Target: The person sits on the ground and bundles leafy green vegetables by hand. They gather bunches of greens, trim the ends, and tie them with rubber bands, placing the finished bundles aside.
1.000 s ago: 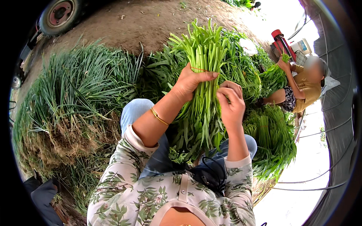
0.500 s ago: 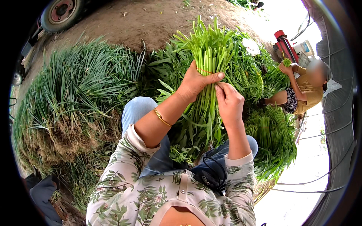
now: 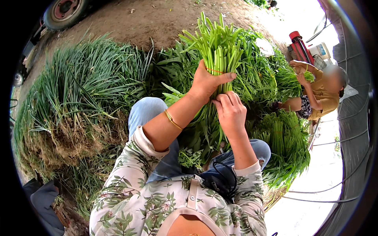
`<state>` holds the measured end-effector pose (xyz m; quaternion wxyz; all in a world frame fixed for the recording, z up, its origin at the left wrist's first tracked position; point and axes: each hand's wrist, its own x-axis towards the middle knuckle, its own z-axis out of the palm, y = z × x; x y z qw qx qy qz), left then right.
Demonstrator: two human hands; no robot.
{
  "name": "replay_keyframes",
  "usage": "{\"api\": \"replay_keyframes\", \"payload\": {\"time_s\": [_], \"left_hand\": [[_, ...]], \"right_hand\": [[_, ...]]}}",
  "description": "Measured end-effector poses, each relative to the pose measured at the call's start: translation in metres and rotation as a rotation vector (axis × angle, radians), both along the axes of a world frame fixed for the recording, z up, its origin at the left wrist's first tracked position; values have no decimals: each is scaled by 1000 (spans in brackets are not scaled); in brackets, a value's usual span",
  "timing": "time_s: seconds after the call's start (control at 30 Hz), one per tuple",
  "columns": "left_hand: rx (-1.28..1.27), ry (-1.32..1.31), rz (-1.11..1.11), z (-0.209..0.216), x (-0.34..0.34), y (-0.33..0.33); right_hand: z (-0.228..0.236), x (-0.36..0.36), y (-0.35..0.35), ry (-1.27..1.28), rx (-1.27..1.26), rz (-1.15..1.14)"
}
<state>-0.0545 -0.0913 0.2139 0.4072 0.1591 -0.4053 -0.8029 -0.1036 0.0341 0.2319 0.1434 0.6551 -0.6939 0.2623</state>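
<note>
While the person sits low with knees up in blue jeans [image 3: 147, 114], a small black pouch [image 3: 218, 181] rests in the lap, just below the bunch of green stalks [image 3: 214, 67]. That bunch stands upright in front of the person, held up in the air above the knees, with its cut ends pointing up and its leafy part hanging down.

The right hand [image 3: 231, 113] is closed around the bunch low down, its fingers pressed together on the stalks. Just above it, the left hand [image 3: 206, 83] wraps the same bunch, with the thumb laid across the front, so its grip is tight on the stalks too. The two hands touch each other. A thin orange band [image 3: 214, 71] goes around the bunch just above the left hand. A gold bangle [image 3: 173, 120] sits on the left forearm, below the bunch.

To the left of the bunch lies a big heap of long thin green leaves [image 3: 78, 102] with pale roots. Behind and to the right of the bunch lie piles of leafy greens [image 3: 287, 145]. Farther right, another person [image 3: 321, 92] in a yellow top holds a small bunch. Far behind the bunch is bare dirt ground [image 3: 157, 19], and a wheel [image 3: 65, 11] sits at the top left.
</note>
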Motion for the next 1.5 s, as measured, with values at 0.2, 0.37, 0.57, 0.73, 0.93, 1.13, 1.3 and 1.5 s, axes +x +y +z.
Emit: {"api": "replay_keyframes", "payload": {"time_s": [0.2, 0.37, 0.57, 0.73, 0.93, 1.13, 1.3, 1.5], "left_hand": [[-19, 17, 106, 3, 4, -4], [-196, 5, 234, 3, -1, -3], [-311, -60, 246, 2, -10, 31], [-424, 105, -255, 3, -12, 26], [-533, -81, -567, 4, -12, -19], [-291, 192, -718, 25, -8, 0], [-376, 158, -460, 23, -4, -2], [-324, -3, -245, 11, -21, 19]], "right_hand": [[21, -8, 31, -816, 503, 265], [48, -27, 73, -1521, 446, 645], [-17, -20, -7, -1004, -9, -74], [-28, -46, 1, -1044, -147, -160], [35, -77, 34, -1386, 123, 222], [23, -81, 23, -1584, 366, 114], [41, -80, 34, -1409, 290, 59], [17, -38, 12, -1290, 95, 40]]}}
